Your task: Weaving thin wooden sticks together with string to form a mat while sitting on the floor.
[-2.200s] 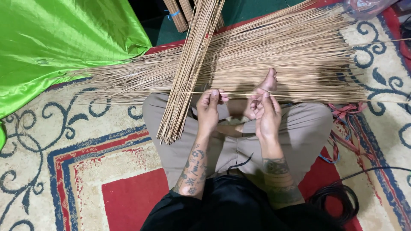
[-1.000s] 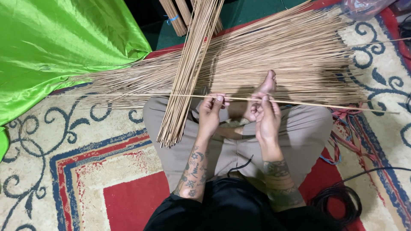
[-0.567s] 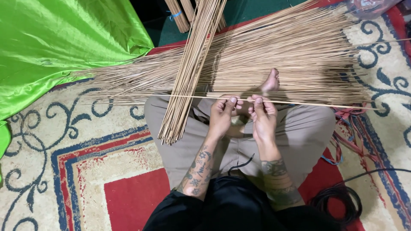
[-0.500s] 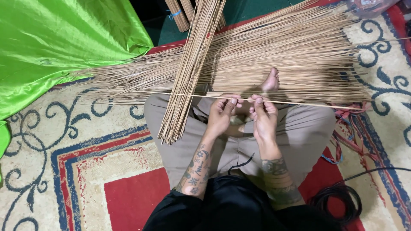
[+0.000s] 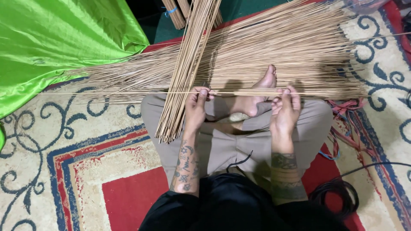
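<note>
A patterned carpet [image 5: 85, 171] in red, cream and blue covers the floor. On it lie a wide spread of thin sticks [image 5: 291, 55], a green satin cloth [image 5: 55, 42], coiled black cable [image 5: 338, 196] and tangled red cords [image 5: 342, 111].

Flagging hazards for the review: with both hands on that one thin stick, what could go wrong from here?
1. The thin stick, pinched between the left hand and the right hand, spans far past both; it could bend or snap.
2. Its ends may snag the loose stick pile behind it.
3. The angled bundle resting on the left knee might slide off.
</note>
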